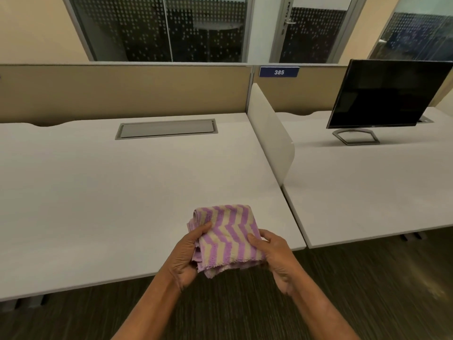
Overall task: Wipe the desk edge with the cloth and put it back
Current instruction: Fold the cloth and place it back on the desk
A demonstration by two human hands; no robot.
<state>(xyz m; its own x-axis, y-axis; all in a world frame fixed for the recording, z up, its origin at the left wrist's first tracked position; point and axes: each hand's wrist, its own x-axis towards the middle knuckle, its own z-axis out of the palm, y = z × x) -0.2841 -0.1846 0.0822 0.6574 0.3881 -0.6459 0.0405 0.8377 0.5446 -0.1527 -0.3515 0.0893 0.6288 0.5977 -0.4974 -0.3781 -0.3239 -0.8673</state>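
Observation:
A folded cloth [229,234] with purple and cream zigzag stripes is held in both hands above the near edge of the white desk [110,197]. My left hand [187,253] grips its left side with the thumb on top. My right hand [274,256] grips its right side, thumb pressed on the fabric. The cloth's frayed lower edge hangs just past the desk's front edge [98,284], over the floor.
A grey cable hatch [166,128] is set into the desk's back. A white divider panel [272,141] separates it from the neighbouring desk [367,187], which carries a dark monitor [389,94]. A beige partition [122,92] stands behind. Dark carpet [367,278] lies below.

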